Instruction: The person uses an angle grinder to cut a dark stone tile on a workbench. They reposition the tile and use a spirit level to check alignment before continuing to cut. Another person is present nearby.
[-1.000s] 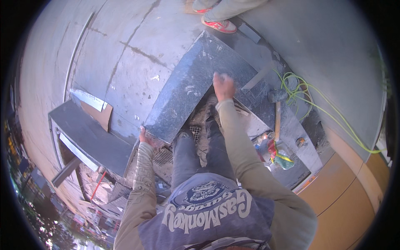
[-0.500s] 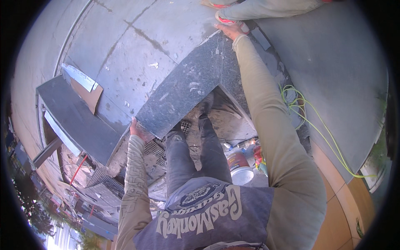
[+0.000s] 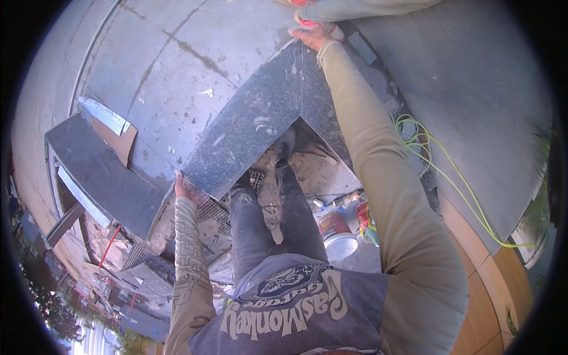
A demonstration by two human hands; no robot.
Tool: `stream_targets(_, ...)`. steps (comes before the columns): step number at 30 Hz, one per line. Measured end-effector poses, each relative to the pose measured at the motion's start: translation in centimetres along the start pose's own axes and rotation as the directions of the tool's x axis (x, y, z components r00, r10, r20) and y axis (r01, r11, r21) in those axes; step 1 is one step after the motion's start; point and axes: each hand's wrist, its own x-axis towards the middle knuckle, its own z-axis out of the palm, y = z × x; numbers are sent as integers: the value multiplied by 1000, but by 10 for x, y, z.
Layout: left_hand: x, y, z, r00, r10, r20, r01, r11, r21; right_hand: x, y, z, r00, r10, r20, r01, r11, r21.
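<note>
A dark grey speckled stone slab (image 3: 236,127) spans the space in front of me, with a thin seam near its right part. My left hand (image 3: 186,187) is closed at its near left corner, thumb along the edge. At the far end, my right hand (image 3: 313,36) has its fingers over the slab's corner, close beside another person's red and white shoe (image 3: 334,31). Below the slab, between its angled inner edges, show my legs and a rough, dusty opening. The undersides of both hands are hidden.
Another dark slab (image 3: 106,171) lies at the left, with cardboard (image 3: 115,139) at its edge. A red and white bucket (image 3: 338,239) stands by my legs. A yellow-green cord (image 3: 449,168) is looped at the right. Plastic grid pieces (image 3: 145,278) lie lower left.
The whole view has shifted slightly, so most things appear a little further left. Both hands stay at the same places on the slab.
</note>
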Motion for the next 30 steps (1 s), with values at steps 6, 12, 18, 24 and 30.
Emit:
stream_targets(6, -4, 3, -1, 997, -44, 66, 47, 998, -40, -7, -5, -3, 1000, -31, -3, 31, 999, -30)
stream_targets(12, -16, 3, 10, 974, 100, 205, -68, 985, -159, -8, -8, -7, 1000, -18, 13, 19, 997, -81)
stream_targets(18, -27, 7, 12, 999, -37, -2, 37, 998, -55, -1, -5, -5, 999, 27, 33, -26, 999, -19)
stream_targets(24, -13, -2, 3, 987, 75, 140, -64, 995, -77, -66, -18, 11, 692, -198, -694, 333, 941, 64)
stream_targets(30, -12, 0, 3, 976, 144, 163, -137, 989, -56, -280, 8, 132, 759, 463, -458, -267, 863, 430)
